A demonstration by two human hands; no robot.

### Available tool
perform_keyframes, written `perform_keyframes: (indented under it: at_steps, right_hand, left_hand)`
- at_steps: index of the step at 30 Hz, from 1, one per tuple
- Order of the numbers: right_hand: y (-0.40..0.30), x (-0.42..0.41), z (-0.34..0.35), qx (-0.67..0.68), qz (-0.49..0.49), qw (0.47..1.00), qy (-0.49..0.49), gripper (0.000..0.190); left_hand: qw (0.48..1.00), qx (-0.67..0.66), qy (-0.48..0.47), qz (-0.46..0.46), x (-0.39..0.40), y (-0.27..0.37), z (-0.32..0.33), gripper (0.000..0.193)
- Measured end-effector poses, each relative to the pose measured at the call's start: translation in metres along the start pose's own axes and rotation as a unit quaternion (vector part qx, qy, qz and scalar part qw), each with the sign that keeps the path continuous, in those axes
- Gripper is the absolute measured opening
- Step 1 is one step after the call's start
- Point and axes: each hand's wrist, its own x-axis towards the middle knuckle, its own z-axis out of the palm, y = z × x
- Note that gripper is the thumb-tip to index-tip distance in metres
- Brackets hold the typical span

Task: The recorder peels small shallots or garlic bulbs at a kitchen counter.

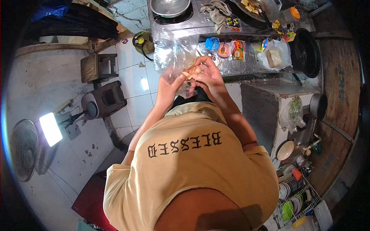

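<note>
In front of my waist, my left hand holds a clear plastic bag, its thumb against a small pale-yellow food piece. Close beside it, my right hand has its fingers curled around more pale pieces, which could be garlic cloves. The fingertips of both hands nearly meet there. The bag spreads upward from the left fingers and hangs below them too. Glare on the plastic and the overlapping fingers hide part of the grip.
Beyond my hands, a counter bears a metal pan, a cloth and a wok with cut pieces. A lower ledge holds a blue-lidded container, a pink dish and a noodle packet. A gas cylinder stands left.
</note>
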Motion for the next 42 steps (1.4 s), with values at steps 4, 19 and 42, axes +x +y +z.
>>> perform_keyframes:
  at_steps: [4, 19, 42]
  right_hand:
    - [-0.003, 0.0, -0.003, -0.108, -0.012, 0.994, -0.033, 0.017]
    - [0.012, -0.017, -0.009, -0.542, -0.252, 0.8, -0.048, 0.019]
    - [0.036, -0.019, -0.023, -0.712, -0.341, 0.614, -0.008, 0.015]
  left_hand:
    - [0.999, -0.03, -0.01, -0.019, -0.003, 0.004, 0.005, 0.017]
    - [0.967, 0.205, -0.148, 0.019, -0.01, -0.021, -0.024, 0.015]
    - [0.989, 0.073, -0.085, -0.095, -0.009, -0.052, -0.022, 0.026]
